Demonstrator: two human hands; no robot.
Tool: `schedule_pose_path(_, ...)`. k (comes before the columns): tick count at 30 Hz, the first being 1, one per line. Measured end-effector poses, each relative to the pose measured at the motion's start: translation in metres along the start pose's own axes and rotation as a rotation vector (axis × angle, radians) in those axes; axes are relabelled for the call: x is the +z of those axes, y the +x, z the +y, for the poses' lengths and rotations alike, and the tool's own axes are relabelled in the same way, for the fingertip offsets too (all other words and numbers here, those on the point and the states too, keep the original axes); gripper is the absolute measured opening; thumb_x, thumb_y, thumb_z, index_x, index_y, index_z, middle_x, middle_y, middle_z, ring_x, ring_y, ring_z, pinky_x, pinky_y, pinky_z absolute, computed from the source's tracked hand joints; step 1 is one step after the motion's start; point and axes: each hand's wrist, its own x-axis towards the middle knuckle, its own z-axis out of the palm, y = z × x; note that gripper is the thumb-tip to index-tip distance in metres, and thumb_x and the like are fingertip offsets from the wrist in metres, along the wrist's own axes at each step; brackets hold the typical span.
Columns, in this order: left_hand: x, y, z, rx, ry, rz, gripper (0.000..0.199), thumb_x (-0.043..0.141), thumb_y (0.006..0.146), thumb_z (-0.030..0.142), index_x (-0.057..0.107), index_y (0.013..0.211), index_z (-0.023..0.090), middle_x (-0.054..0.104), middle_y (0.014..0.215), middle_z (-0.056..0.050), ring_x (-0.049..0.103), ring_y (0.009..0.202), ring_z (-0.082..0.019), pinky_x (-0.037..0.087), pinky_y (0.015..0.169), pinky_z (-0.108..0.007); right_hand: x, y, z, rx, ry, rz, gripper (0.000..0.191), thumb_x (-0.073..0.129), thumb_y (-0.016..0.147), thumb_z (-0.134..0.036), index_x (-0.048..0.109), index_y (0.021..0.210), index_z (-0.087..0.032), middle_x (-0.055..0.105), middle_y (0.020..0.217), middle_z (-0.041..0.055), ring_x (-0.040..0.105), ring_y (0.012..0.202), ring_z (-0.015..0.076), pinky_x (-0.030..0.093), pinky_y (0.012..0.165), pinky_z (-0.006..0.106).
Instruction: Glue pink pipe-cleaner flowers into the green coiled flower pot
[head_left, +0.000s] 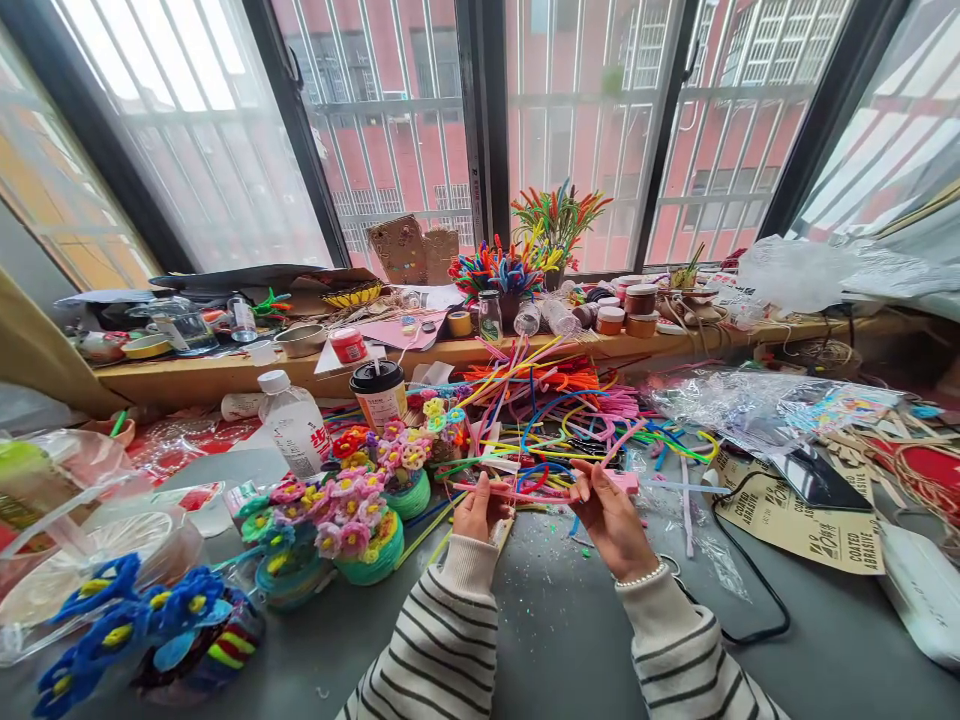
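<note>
A pink pipe cleaner [529, 497] stretches between my two hands above the grey table. My left hand [478, 512] pinches it near one end, thumb up. At its other end, the fingers of my right hand [609, 520] are closed on it, and a second pink strand [624, 441] rises behind those fingers; whether it is the same piece I cannot tell. Just beyond both hands lies a tangled heap of coloured pipe cleaners [555, 400]. Pots of pipe-cleaner flowers [352, 515] stand left of my left hand.
Blue flowers [112, 630] are at the front left. A water bottle [290, 425] and a lidded cup [378, 392] stand behind the pots. On the right are sandpaper sheets [802, 520], a black cable [750, 638] and a white case [922, 590]. Jars and pots crowd the windowsill [420, 355].
</note>
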Motion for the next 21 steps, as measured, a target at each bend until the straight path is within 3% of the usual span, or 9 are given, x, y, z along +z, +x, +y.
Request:
schedule_pose_path(3,-0.002,0.002,0.0,-0.005,-0.054,-0.002,0.045,0.069,0.044,0.053,0.061,0.053,0.01,0.056,0.045,-0.002,0.049,0.037,-0.006,0.042,0.039,-0.018,0.002,0.0,0.002,-0.023,-0.079,0.018,0.035,0.061,0.066,-0.049,0.064,0.083,-0.019,0.038,0.043,-0.0079,0.039,0.044,0.0069,0.043,0.052,0.023)
schedule_pose_path(8,-0.004,0.005,0.003,0.006,-0.135,0.039,0.042,0.068,0.047,0.053,0.06,0.055,0.012,0.058,0.048,0.0,0.052,0.041,-0.006,0.045,0.042,-0.017,-0.006,0.002,0.001,-0.087,-0.201,0.118,0.031,0.068,0.059,-0.044,0.064,0.069,-0.016,0.049,0.05,-0.0039,0.04,0.045,0.0067,0.035,0.041,0.021)
schedule_pose_path(11,-0.006,0.006,0.008,0.003,-0.179,0.072,0.035,0.069,0.052,0.047,0.06,0.058,0.014,0.061,0.052,0.0,0.057,0.048,-0.008,0.049,0.051,-0.019,-0.012,0.009,-0.013,-0.132,-0.219,0.17,0.031,0.069,0.056,-0.044,0.064,0.066,-0.016,0.045,0.046,-0.0058,0.034,0.038,0.0041,0.026,0.034,0.02)
schedule_pose_path(13,-0.006,0.006,0.01,0.001,-0.202,0.083,0.029,0.069,0.053,0.042,0.061,0.059,0.014,0.062,0.054,0.001,0.059,0.051,-0.008,0.049,0.054,-0.019,-0.01,0.021,-0.03,-0.184,-0.203,0.202,0.034,0.068,0.055,-0.048,0.063,0.069,-0.017,0.048,0.05,-0.0056,0.037,0.04,0.0038,0.029,0.035,0.018)
schedule_pose_path(15,-0.007,0.007,0.009,0.002,-0.22,0.087,0.027,0.07,0.053,0.039,0.061,0.058,0.015,0.062,0.054,0.001,0.059,0.051,-0.008,0.049,0.054,-0.019,0.0,0.042,-0.048,-0.231,-0.198,0.21,0.036,0.068,0.054,-0.049,0.062,0.07,-0.017,0.05,0.054,-0.0051,0.041,0.045,0.0039,0.035,0.039,0.018)
schedule_pose_path(18,-0.008,0.009,0.003,0.001,-0.235,0.077,0.029,0.07,0.052,0.041,0.061,0.059,0.014,0.062,0.053,0.0,0.059,0.051,-0.009,0.049,0.053,-0.02,0.029,0.087,-0.07,-0.267,-0.245,0.189,0.03,0.061,0.065,-0.047,0.059,0.073,-0.018,0.051,0.056,-0.0047,0.044,0.046,0.0039,0.04,0.042,0.017)
schedule_pose_path(21,-0.009,0.012,-0.003,-0.01,-0.241,0.056,0.036,0.071,0.047,0.046,0.062,0.058,0.013,0.062,0.053,-0.001,0.058,0.049,-0.01,0.049,0.052,-0.022,0.06,0.13,-0.08,-0.204,-0.379,0.099,0.019,0.052,0.077,-0.036,0.058,0.074,-0.018,0.058,0.063,-0.0025,0.051,0.052,0.0047,0.045,0.049,0.018)
